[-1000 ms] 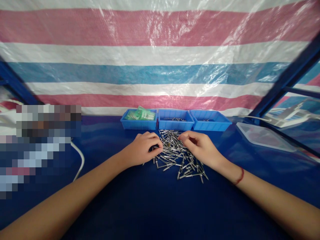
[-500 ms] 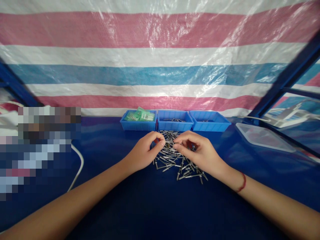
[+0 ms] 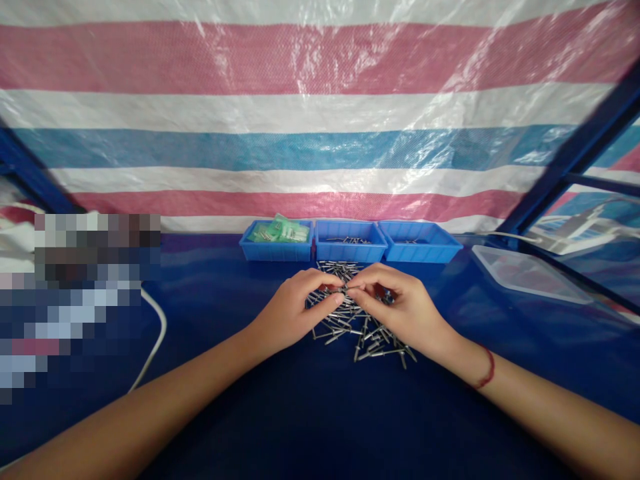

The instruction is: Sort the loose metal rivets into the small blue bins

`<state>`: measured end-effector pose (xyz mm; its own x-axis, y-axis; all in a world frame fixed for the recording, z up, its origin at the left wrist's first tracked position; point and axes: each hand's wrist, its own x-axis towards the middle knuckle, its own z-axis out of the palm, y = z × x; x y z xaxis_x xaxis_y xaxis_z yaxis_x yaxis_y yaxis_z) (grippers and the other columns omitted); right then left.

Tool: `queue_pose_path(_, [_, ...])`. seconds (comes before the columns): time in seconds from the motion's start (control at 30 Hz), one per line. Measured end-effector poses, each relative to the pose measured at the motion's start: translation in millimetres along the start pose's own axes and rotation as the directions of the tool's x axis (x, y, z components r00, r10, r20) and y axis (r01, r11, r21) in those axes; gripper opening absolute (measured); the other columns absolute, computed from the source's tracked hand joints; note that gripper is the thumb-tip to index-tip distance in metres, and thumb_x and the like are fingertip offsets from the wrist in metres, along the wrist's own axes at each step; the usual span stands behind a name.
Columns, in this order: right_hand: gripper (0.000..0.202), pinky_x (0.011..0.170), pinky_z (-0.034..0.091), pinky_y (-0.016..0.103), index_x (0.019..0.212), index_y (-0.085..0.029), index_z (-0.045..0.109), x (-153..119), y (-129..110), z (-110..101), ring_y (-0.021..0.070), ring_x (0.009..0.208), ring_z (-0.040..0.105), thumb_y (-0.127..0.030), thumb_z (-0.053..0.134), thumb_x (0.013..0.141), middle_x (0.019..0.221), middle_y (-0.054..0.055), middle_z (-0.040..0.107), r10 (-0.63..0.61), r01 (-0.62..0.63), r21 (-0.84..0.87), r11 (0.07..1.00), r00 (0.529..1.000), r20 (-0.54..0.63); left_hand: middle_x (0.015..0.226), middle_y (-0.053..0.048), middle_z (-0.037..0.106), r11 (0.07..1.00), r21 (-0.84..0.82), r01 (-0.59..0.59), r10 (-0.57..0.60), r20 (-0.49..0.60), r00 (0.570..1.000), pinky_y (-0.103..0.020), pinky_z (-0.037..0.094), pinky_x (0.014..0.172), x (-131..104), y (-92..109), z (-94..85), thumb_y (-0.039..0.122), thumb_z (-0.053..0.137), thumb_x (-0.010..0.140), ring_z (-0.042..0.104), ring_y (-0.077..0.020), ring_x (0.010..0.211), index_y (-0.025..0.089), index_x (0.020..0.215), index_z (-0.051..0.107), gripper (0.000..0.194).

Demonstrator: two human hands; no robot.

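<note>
Over a loose pile of silver blind rivets point(image 3: 345, 323), my two hands meet at the fingertips. My left hand point(image 3: 293, 307) is curled, its thumb and index finger closing about the end of a small metal piece that looks like a rivet point(image 3: 345, 289). The thumb and index finger of my right hand point(image 3: 400, 300) pinch the same spot from the other side. Fingers partly hide the piece, and its full length cannot be seen. Other rivets lie beneath and in front of both hands.
Behind the pile stand three blue bins: the left bin point(image 3: 277, 252) holds green packets point(image 3: 283, 230), the middle bin point(image 3: 350, 252) and right bin point(image 3: 423, 253) some rivets. A translucent lid point(image 3: 530, 275) lies right. A white cable point(image 3: 161, 323) crosses the left side, beside a blurred-out area.
My left hand has moved right, bringing its fingertips up to those of my right hand. Its thumb and index finger have parted slightly. My right hand has barely moved.
</note>
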<state>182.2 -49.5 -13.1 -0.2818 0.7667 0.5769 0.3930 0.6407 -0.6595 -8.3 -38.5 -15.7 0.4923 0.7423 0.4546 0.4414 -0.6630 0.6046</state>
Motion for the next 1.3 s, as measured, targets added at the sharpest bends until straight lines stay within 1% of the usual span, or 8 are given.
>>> queue_pose_path(0.37, [0.006,0.054,0.041,0.025,0.083,-0.018,0.064,-0.7,1.7,-2.4,0.0108,0.062,0.052,-0.022,0.059,0.081,0.072,0.001,0.059,-0.049,0.048,-0.089,0.995,0.999,-0.017,0.085,-0.001,0.064,1.000,-0.019,0.016,-0.018,-0.102,0.995,-0.025,0.045,0.075,-1.2,3.0,0.3,0.021,0.056,0.084,0.059,-0.0127,0.081,0.017,0.088,0.060,0.007])
queue_pose_path(0.63, [0.009,0.063,0.046,0.026,0.085,-0.019,0.064,-0.3,5.4,-1.0,0.0127,0.074,0.057,-0.018,0.055,0.084,0.080,0.003,0.062,-0.118,0.125,-0.103,0.987,0.991,0.066,0.081,0.000,0.063,1.000,0.020,-0.002,0.005,-0.142,0.990,-0.026,0.044,0.073,-1.2,6.9,-0.7,0.021,0.057,0.083,0.059,-0.0129,0.078,0.017,0.083,0.059,0.004])
queue_pose_path(0.83, [0.013,0.065,0.045,0.027,0.084,-0.018,0.065,0.2,8.1,0.4,0.0131,0.073,0.056,-0.023,0.053,0.086,0.079,0.003,0.063,-0.065,0.073,-0.058,0.996,0.988,0.137,0.080,0.000,0.062,0.999,0.041,-0.022,0.028,-0.151,0.988,-0.026,0.045,0.071,-2.6,4.1,-0.2,0.025,0.062,0.080,0.059,-0.0131,0.075,0.018,0.084,0.058,0.009])
queue_pose_path(0.93, [0.017,0.059,0.042,0.026,0.082,-0.017,0.064,4.4,18.8,-3.3,0.0124,0.065,0.054,-0.031,0.054,0.085,0.076,0.003,0.063,0.093,-0.092,-0.011,0.996,0.994,0.052,0.082,0.001,0.063,0.999,0.033,-0.004,0.009,-0.176,0.984,-0.026,0.047,0.071,-2.4,1.0,0.0,0.026,0.063,0.079,0.060,-0.0132,0.077,0.019,0.093,0.057,0.016])
queue_pose_path(1.0, [0.021,0.057,0.041,0.025,0.082,-0.017,0.063,9.7,30.4,-9.3,0.0116,0.061,0.051,-0.036,0.055,0.083,0.073,0.002,0.061,0.213,-0.209,0.060,0.976,0.975,-0.056,0.083,0.000,0.064,1.000,0.029,0.013,-0.008,-0.176,0.984,-0.027,0.048,0.072,-2.1,-0.2,0.0,0.026,0.063,0.080,0.060,-0.0134,0.077,0.020,0.097,0.057,0.019])
queue_pose_path(1.13, [0.023,0.050,0.036,0.024,0.078,-0.016,0.062,22.6,56.8,-32.3,0.0097,0.052,0.044,-0.038,0.057,0.078,0.061,-0.002,0.053,0.386,-0.357,0.148,0.922,0.874,-0.295,0.083,0.000,0.065,0.999,0.034,0.016,-0.011,-0.151,0.988,-0.028,0.049,0.074,-2.0,-0.1,0.0,0.027,0.062,0.080,0.062,-0.0136,0.076,0.020,0.097,0.057,0.019])
queue_pose_path(1.23, [0.023,0.047,0.033,0.025,0.073,-0.015,0.062,29.9,70.3,-58.5,0.0106,0.048,0.042,-0.038,0.058,0.074,0.054,-0.002,0.051,0.433,-0.463,0.037,0.886,0.794,-0.428,0.083,0.000,0.065,0.999,0.049,0.008,-0.002,-0.134,0.991,-0.030,0.049,0.076,-1.9,1.3,-0.4,0.027,0.060,0.081,0.062,-0.0137,0.076,0.020,0.097,0.057,0.017])
queue_pose_path(1.3, [0.023,0.048,0.033,0.026,0.074,-0.015,0.064,32.6,74.4,-78.0,0.0134,0.049,0.047,-0.037,0.057,0.073,0.054,0.000,0.054,0.378,-0.523,-0.177,0.834,0.775,-0.507,0.083,0.000,0.065,0.998,0.060,0.005,0.003,-0.126,0.992,-0.030,0.050,0.076,-1.8,2.3,-0.8,0.027,0.059,0.082,0.062,-0.0138,0.075,0.020,0.096,0.058,0.016])
